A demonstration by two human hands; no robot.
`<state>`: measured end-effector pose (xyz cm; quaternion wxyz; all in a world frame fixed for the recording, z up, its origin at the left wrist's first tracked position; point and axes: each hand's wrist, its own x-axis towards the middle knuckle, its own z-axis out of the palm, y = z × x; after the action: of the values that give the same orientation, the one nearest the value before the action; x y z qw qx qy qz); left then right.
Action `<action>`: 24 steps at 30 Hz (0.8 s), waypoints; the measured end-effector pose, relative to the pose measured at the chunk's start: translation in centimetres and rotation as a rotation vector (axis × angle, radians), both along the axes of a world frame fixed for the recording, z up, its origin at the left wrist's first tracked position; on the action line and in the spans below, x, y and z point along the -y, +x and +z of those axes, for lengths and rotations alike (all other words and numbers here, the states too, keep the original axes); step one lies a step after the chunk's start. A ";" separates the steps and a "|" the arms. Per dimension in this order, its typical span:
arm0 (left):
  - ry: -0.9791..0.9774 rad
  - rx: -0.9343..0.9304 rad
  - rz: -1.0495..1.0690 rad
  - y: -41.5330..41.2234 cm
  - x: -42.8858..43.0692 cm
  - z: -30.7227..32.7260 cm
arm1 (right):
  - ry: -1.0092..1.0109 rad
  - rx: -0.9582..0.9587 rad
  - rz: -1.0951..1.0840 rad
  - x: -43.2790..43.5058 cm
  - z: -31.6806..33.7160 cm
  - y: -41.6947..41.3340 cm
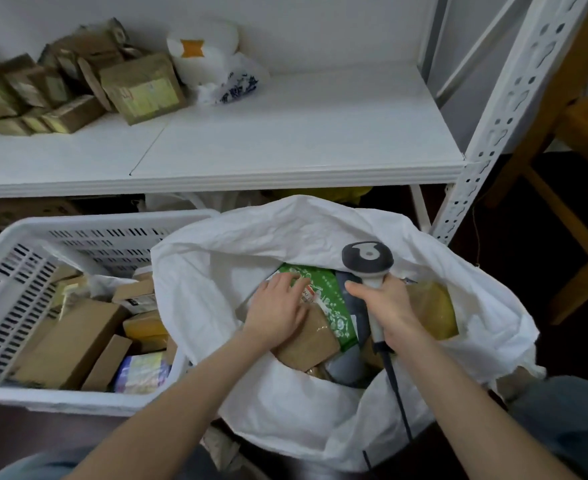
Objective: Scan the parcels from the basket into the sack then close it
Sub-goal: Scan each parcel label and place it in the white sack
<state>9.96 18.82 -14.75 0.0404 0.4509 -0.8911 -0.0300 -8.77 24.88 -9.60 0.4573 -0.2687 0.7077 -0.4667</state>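
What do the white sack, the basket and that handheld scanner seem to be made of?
Sack: probably woven plastic fabric, matte white, stiffly creased. Basket: moulded white plastic, smooth, with slotted walls. Scanner, gripped by the right hand: hard plastic by its look, dark grey matte head, pale smooth handle.

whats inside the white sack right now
The sack holds a green patterned parcel, a brown box, a grey packet and a yellow parcel. The left hand rests on the top ones; the right hand holds the scanner above them. Anything deeper is covered.
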 end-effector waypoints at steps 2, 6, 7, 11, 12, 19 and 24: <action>0.158 0.050 0.094 -0.8 2.8 0.9 | 0.011 -0.011 -0.015 0.7 -0.3 0.5; 0.253 0.167 0.077 -2.5 8.6 0.6 | -0.012 -0.010 -0.047 3.5 -1.0 0.7; 0.236 0.159 0.092 -3.1 10.2 0.6 | -0.026 -0.005 -0.058 4.4 -1.3 0.6; 0.188 0.201 0.178 -4.2 15.6 0.0 | -0.084 0.064 -0.108 7.7 -2.6 -0.3; 0.206 0.243 0.179 -4.1 16.2 -0.3 | -0.085 0.066 -0.104 8.2 -2.8 -0.5; 0.108 0.393 -0.018 -1.5 10.9 -0.5 | -0.021 0.003 -0.039 8.3 -2.9 -0.2; 0.057 0.545 -0.006 3.2 8.0 0.7 | -0.011 0.044 0.023 6.1 -1.4 2.0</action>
<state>13.18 10.86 -14.09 -0.2136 0.4407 -0.8693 0.0672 -6.74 18.78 -10.97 0.4768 -0.2691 0.6915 -0.4713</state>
